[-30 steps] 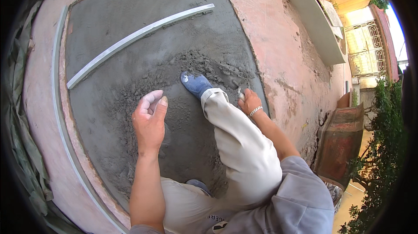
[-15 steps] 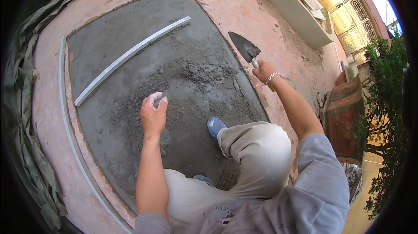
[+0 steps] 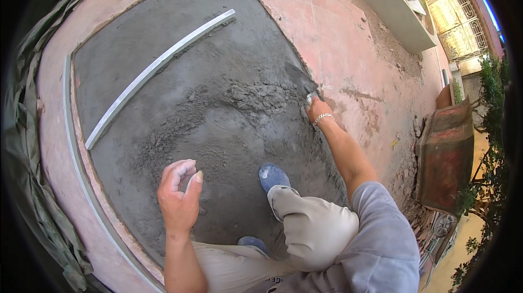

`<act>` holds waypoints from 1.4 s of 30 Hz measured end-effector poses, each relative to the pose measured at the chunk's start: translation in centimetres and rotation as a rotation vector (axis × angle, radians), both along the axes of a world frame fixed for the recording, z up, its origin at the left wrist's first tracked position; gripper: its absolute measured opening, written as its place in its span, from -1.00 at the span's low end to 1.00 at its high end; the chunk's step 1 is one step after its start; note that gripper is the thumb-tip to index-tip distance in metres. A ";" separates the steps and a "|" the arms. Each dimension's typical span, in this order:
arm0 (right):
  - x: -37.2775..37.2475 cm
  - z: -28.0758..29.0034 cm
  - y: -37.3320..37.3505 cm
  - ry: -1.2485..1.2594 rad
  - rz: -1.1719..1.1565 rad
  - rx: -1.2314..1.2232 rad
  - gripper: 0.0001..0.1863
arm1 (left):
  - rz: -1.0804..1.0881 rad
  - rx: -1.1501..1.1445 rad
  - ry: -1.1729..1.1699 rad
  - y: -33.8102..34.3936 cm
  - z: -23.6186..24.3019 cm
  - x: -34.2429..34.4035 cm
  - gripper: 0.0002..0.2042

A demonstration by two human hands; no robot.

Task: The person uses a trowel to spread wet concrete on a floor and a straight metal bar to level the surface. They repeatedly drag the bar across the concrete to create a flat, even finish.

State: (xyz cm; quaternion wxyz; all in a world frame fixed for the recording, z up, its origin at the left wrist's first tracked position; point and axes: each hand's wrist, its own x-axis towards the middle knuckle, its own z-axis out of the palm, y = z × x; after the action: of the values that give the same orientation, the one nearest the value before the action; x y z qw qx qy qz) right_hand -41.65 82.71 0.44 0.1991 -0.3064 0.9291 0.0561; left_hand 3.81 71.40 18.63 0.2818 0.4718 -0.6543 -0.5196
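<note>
My right hand (image 3: 319, 110) is wrapped round the light handle of a pointed trowel (image 3: 303, 80). The dark blade lies low against the wet grey mortar (image 3: 212, 170), at the right border of the patch. Grey smears make the blade's outline hard to pick out. Just left of the trowel, a rough heap of mortar (image 3: 259, 97) rises from the surface. My left hand (image 3: 178, 192) hovers over the mortar at the lower left, its whitened fingers curled, thumb apart from them, holding nothing. Farther off, a long pale straightedge (image 3: 158, 67) rests slantwise across the smoother part.
My blue shoes (image 3: 272, 176) stand in the mortar. Another long bar (image 3: 73, 124) lies along the left border, beside a crumpled tarp (image 3: 41, 195). Pinkish floor (image 3: 338, 31) surrounds the patch. A rusty metal sheet (image 3: 445, 154) and a low planter wall (image 3: 389, 12) are on the right.
My right hand has brought the trowel from above the pink floor in to the mortar's right edge. My left hand has shifted a little left and nearer, and the view has moved slightly.
</note>
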 end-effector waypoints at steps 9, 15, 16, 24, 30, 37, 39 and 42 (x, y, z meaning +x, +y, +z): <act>5.0 0.0 3.9 -0.109 0.223 -0.069 -0.66 | -0.044 -0.009 -0.070 -0.5 -1.6 -1.3 -0.76; 9.7 0.8 4.7 -0.249 0.343 -0.015 -0.69 | -0.095 0.012 -0.069 -0.7 -2.0 -2.6 -0.76; 10.6 1.2 4.8 -0.266 0.399 -0.014 -0.71 | -0.095 0.028 -0.051 -0.7 -2.1 -2.9 -0.76; 13.4 3.4 -0.4 -0.289 0.610 -0.155 -0.72 | -0.095 -0.023 -0.083 -1.4 -3.0 -3.1 -0.78; 5.1 1.6 -10.6 -0.074 0.456 -0.075 -0.75 | -0.054 -0.031 -0.131 -1.3 -2.8 -1.5 -0.78; 9.0 0.7 -7.6 -0.202 0.617 -0.030 -0.79 | -0.014 -0.006 -0.168 -0.7 -2.0 -0.1 -0.75; 10.9 1.2 -5.9 -0.252 0.708 -0.005 -0.79 | -0.013 -0.044 -0.137 -0.6 -1.8 0.0 -0.75; 15.3 1.8 -3.3 -0.336 0.901 0.034 -0.80 | -0.011 -0.043 -0.107 -0.5 -1.8 -0.1 -0.76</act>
State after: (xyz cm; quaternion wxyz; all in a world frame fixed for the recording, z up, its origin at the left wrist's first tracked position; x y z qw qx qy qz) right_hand -26.30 79.37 2.27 0.3075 -0.6801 0.6577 0.1018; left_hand 3.67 70.87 16.86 0.2535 0.4891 -0.6820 -0.4811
